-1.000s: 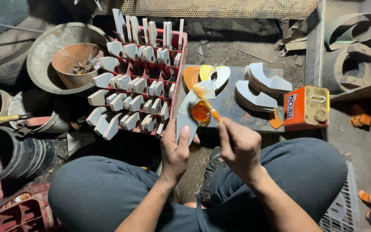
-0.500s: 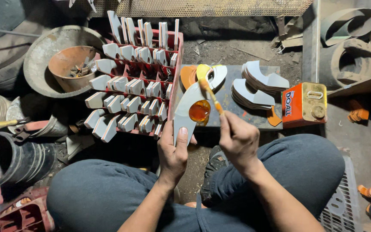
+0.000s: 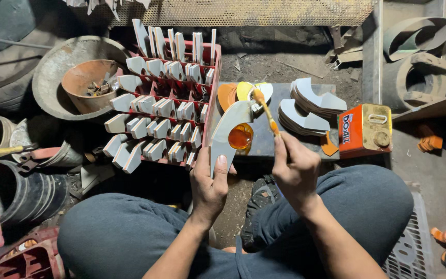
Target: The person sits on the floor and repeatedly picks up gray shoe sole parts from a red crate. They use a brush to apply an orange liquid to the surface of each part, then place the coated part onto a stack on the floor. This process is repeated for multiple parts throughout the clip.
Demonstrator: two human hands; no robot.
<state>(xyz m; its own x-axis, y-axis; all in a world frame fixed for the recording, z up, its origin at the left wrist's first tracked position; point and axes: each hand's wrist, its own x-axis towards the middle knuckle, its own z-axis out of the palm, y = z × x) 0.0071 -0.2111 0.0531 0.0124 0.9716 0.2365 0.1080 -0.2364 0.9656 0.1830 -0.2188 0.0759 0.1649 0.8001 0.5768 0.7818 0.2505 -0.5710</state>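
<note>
My left hand holds a curved white sole piece upright by its lower end. My right hand grips a small brush with an orange handle, and its tip touches the upper end of the piece. A round cup of orange glue sits on the dark slab right behind the piece. Both hands are above my lap, between my knees.
A red crate at the left holds several white sole pieces standing on end. Two stacks of white pieces lie on the slab, with an orange tin can to their right. A metal bowl, tyres and buckets are on the left.
The brush has travelled from near the glue cup up along the white piece to its upper end. My left hand keeps the piece in about the same place.
</note>
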